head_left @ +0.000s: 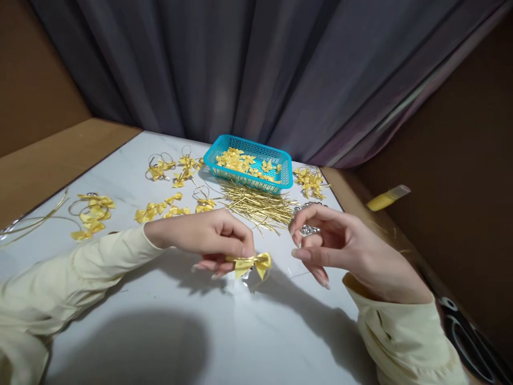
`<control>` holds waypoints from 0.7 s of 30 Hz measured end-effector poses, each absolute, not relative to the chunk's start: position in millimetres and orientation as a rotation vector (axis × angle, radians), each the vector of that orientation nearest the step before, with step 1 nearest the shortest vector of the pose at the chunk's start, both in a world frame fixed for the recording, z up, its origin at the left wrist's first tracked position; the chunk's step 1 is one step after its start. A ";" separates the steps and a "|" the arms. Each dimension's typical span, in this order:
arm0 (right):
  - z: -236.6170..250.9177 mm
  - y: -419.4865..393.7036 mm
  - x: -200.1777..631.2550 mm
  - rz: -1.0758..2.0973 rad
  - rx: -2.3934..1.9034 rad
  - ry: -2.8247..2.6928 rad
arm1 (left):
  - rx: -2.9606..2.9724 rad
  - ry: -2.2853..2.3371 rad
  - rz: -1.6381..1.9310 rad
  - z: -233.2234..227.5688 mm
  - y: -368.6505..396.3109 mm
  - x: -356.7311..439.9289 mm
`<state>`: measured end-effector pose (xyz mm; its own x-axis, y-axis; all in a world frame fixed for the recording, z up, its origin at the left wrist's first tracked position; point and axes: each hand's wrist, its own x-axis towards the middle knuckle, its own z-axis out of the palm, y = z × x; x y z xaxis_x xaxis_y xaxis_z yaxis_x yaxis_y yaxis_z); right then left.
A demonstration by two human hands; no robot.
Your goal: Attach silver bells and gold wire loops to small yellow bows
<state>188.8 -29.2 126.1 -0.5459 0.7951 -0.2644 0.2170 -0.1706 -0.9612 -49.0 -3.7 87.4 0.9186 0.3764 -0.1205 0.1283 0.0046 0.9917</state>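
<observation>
— pinching a small yellow satin ribbon bow (pixel 253 263) between thumb and fingertips of the left hand (pixel 208 235), low over the white marble-look tabletop (pixel 200 331), about mid-table.

— and the right hand (pixel 340 246)?

— hovering just beside the bow, apart from it. fingers (pixel 308 254) loosely curled and half open, holding nothing, index and thumb tips bent toward each other without meeting.

— behind the hands?

— lying in a loose heap: thin gold wire twist ties (pixel 258 206), just in front of a turquoise perforated plastic basket (pixel 248 184) holding more yellow bows. sitting between the heap and the right hand: some small silver metal bits (pixel 308 229), too small to tell apart.

— elsewhere on the table?

— scattered to the left: finished yellow bows on thin wire loops (pixel 168 170), plus another cluster (pixel 93 214) near the left edge. piled right of the basket: a further bunch of yellow bows (pixel 309 182).

— off the table?

— resting on the brown ledge to the right: a yellow tube with a clear cap (pixel 387 199). hanging behind everything: a dark grey curtain (pixel 256 69).
</observation>
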 end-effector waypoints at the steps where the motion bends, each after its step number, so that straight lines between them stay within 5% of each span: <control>1: 127.0 -28.7 188.0 1.778 -1.168 -1.666 | 1.508 0.399 0.209 85.5 -3.3 -48.7; 13: 124.1 -34.1 185.4 1.532 -1.097 -1.571 | 1.426 0.471 0.178 87.6 -9.1 -41.7; 21: 116.3 -43.6 173.9 1.826 -0.797 -1.276 | 2.048 0.498 0.358 94.9 -24.2 -39.0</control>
